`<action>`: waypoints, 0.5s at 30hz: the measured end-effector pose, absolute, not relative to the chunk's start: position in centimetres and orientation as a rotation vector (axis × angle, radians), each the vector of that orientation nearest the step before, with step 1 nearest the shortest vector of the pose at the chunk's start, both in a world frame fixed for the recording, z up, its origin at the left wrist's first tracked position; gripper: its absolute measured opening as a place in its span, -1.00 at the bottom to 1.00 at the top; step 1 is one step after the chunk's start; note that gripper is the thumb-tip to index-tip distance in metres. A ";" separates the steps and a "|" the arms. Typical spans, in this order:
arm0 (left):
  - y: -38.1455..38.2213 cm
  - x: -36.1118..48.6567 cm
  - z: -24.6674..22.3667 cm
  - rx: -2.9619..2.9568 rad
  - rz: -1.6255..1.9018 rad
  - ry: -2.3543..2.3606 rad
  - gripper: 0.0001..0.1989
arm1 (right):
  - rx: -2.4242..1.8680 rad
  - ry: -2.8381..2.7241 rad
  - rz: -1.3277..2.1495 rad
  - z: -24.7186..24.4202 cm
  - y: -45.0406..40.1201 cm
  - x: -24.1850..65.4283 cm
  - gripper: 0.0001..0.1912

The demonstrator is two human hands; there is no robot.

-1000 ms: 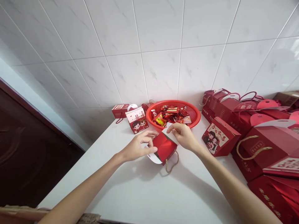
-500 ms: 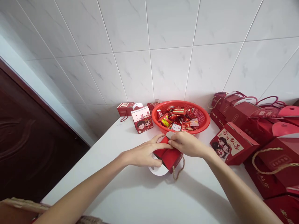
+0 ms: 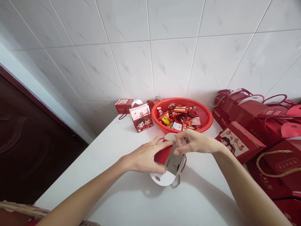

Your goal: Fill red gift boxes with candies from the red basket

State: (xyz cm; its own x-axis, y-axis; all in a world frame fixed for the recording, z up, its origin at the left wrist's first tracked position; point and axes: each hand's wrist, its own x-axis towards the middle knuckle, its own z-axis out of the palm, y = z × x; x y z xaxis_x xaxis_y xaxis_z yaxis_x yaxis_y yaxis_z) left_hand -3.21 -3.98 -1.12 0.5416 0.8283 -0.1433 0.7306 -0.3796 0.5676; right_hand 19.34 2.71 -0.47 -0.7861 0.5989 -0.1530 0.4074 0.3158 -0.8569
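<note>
A small red gift box (image 3: 174, 165) with a white inside stands on the table in front of me, its top partly open. My left hand (image 3: 150, 155) grips it from the left, fingers stretched across the red flap (image 3: 163, 156) and thumb by the near side. Toward me a rounded white tab (image 3: 163, 179) with a hole sticks out. At the far right of the opening is my right hand (image 3: 191, 142), thumb and forefinger apart with nothing seen between them. A rope handle (image 3: 182, 171) hangs on the box's right side.
Behind the box sits a red plastic basket (image 3: 208, 121) of wrapped sweets (image 3: 180, 117). A pink-and-red box (image 3: 142, 117) and a smaller red box (image 3: 123, 106) stand to its left. Several red gift boxes (image 3: 242, 141) crowd the right. A tiled wall (image 3: 174, 69) closes the back.
The box's right red flap has swung up and outward, so the white inside shows. My right hand has lifted off the flaps and its fingers have parted. My left hand stays on the box.
</note>
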 end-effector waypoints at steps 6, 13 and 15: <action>-4.0 -3.5 -1.3 2.171 0.291 1.264 -0.29 | -0.817 -2.523 1.345 0.8 1.7 20.4 -0.50; -3.5 -4.9 -2.1 1.821 0.414 1.211 -0.40 | -1.203 -2.547 1.211 0.6 0.7 21.3 -0.24; -2.9 -5.5 -2.6 1.721 0.406 1.126 -0.43 | -1.294 -2.596 1.224 0.4 0.7 21.3 -0.23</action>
